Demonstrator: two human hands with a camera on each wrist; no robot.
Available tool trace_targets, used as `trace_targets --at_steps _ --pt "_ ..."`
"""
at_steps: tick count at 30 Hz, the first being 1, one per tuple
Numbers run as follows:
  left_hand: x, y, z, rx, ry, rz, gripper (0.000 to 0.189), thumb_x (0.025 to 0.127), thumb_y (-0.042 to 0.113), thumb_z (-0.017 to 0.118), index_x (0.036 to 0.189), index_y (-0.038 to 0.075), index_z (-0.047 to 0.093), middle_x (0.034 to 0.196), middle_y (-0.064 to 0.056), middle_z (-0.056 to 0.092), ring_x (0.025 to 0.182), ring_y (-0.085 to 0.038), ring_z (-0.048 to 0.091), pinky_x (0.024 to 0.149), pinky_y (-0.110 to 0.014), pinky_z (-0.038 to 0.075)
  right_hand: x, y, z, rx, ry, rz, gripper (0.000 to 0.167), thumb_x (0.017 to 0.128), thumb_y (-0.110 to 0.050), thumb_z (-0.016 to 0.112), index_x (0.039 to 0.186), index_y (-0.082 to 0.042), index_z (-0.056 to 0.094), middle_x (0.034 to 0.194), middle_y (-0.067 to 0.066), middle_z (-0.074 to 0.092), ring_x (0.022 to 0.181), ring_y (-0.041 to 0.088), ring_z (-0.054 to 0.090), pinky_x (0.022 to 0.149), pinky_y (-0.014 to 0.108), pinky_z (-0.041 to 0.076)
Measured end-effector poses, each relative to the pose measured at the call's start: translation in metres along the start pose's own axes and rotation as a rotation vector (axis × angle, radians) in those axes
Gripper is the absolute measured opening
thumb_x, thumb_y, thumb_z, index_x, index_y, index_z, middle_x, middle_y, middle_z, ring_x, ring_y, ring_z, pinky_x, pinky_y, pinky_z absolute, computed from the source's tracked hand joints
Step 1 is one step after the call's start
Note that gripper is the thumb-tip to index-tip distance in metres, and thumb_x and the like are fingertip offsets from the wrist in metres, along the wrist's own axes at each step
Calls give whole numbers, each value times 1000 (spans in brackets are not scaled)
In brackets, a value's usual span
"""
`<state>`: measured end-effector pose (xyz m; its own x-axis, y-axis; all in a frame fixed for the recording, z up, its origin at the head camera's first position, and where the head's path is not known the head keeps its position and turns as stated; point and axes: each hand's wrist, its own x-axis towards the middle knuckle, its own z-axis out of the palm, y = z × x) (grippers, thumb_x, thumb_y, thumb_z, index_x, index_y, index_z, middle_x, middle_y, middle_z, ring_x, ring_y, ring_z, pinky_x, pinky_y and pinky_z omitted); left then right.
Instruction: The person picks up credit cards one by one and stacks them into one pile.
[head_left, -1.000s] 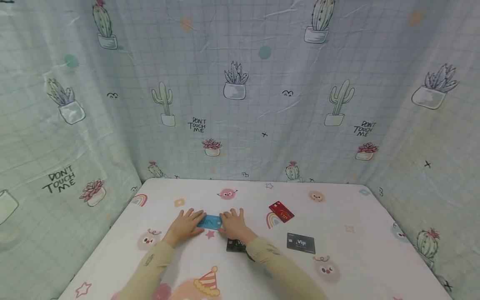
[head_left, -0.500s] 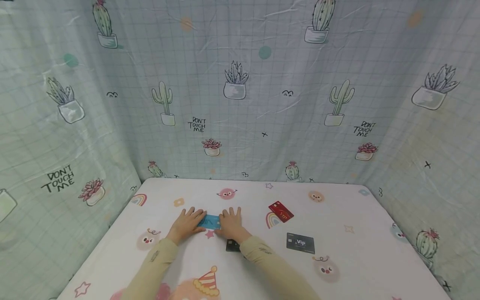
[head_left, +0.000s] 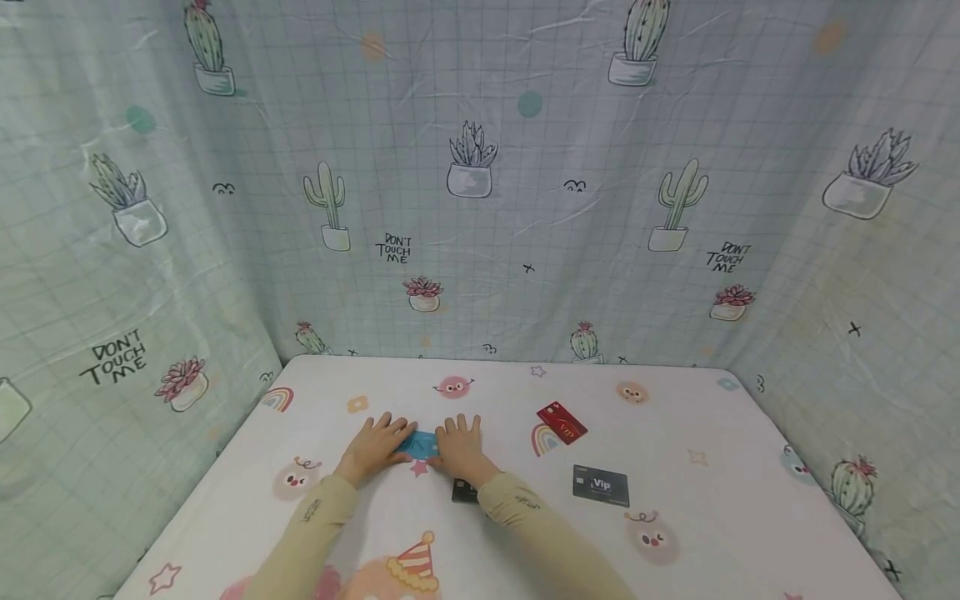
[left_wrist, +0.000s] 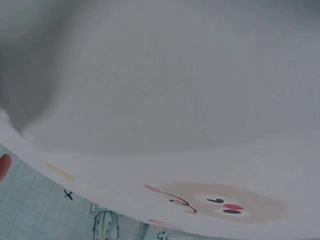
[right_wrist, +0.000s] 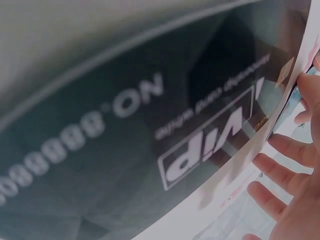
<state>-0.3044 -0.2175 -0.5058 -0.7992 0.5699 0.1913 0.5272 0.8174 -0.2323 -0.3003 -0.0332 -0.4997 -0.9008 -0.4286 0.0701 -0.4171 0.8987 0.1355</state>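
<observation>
A light-blue plastic card (head_left: 422, 446) lies low at the table's middle, between my two hands. My left hand (head_left: 371, 450) holds its left end, thumb at the near edge and index finger at the far edge. At the other end, my right hand (head_left: 461, 450) grips the card the same way, its remaining fingers spread. Below my right wrist lies a black VIP card (head_left: 464, 491), partly covered by hand and sleeve. That black card (right_wrist: 125, 125) fills much of the right wrist view. The left wrist view catches just a fingertip (left_wrist: 4, 166) at its left edge.
To the right on the white patterned table (head_left: 720, 517) lie a red VIP card (head_left: 562, 423) and a dark grey VIP card (head_left: 601, 486). A cactus-print curtain (head_left: 495, 233) encloses the table at the back and sides.
My right hand has shifted slightly left and away from me, and its sleeve covers more of the black card. Both hands sit closer together, leaving less of the blue card showing.
</observation>
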Motion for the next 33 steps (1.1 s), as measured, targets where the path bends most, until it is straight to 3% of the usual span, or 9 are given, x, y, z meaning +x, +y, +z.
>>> trace_targets --at_steps 9,16,25,33 --pt "1 -3 4 -1 27 33 57 77 50 56 121 13 53 106 -3 53 91 -21 44 71 -41 44 -2 1 -5 32 -23 5 56 76 -58 56 113 -15 52 111 3 51 110 23 40 94 51 29" --pt "1 -5 7 54 90 69 55 75 51 57 114 12 55 105 -3 52 88 -21 45 68 -38 44 -1 2 -5 44 -34 4 57 76 -58 56 115 -16 50 111 3 50 109 23 40 93 50 29" --pt "1 -6 11 103 140 75 50 75 55 56 106 16 55 101 -1 50 85 -19 44 65 -36 43 1 2 -3 53 -20 -17 57 76 -56 57 114 -14 51 111 1 52 105 22 41 90 49 30" --pt "0 -5 10 107 141 60 51 74 56 56 106 16 56 102 -3 50 84 -19 43 64 -34 41 0 3 -3 64 12 -38 56 76 -54 59 114 -13 53 109 2 53 103 22 42 89 48 31"
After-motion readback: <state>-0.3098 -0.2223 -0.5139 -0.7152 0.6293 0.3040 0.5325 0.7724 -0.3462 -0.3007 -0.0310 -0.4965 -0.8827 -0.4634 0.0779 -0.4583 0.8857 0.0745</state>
